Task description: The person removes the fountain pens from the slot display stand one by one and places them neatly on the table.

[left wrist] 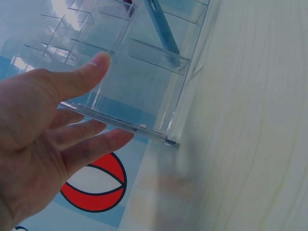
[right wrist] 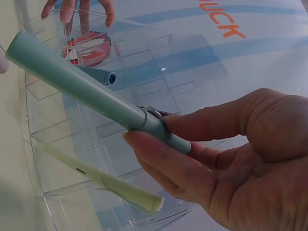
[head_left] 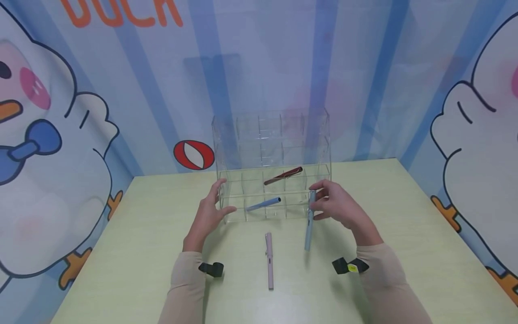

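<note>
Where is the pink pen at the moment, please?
In the head view, the pink pen lies flat on the table, in front of the clear organizer and between both forearms.

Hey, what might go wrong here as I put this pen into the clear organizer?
The right hand pinches the grey-blue pen only near its top end, so it may swing or slip. The clear organizer has thin see-through dividers, so the tip could catch one or land in a slot already holding the blue pen. The left hand only touches the organizer's side with straight fingers, so a push might slide it.
</note>
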{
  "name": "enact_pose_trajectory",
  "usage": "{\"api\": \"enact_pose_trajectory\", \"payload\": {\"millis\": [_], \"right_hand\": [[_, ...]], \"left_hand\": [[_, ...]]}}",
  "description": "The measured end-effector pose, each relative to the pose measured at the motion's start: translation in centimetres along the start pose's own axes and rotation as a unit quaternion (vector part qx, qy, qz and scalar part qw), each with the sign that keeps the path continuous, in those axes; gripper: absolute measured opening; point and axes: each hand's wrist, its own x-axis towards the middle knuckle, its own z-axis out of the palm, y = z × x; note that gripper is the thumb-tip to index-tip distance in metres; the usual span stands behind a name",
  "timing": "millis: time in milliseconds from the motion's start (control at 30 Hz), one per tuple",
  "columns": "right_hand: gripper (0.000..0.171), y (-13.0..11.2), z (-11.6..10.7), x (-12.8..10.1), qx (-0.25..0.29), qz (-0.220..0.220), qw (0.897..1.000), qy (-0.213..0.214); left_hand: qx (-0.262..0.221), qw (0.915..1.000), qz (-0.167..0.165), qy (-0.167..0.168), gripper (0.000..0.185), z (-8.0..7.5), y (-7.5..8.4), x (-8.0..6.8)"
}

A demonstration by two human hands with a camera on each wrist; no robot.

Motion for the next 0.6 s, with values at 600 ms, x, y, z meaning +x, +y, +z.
{"api": "enact_pose_trajectory", "payload": {"millis": [600], "right_hand": [[0.046, 1.6, 3.0, 1.2, -0.030, 0.046, 0.997, -0.046]], "left_hand": [[0.002, 1.0000, -0.002, 0.001, 0.090, 0.1, -0.3, 0.1]]}}
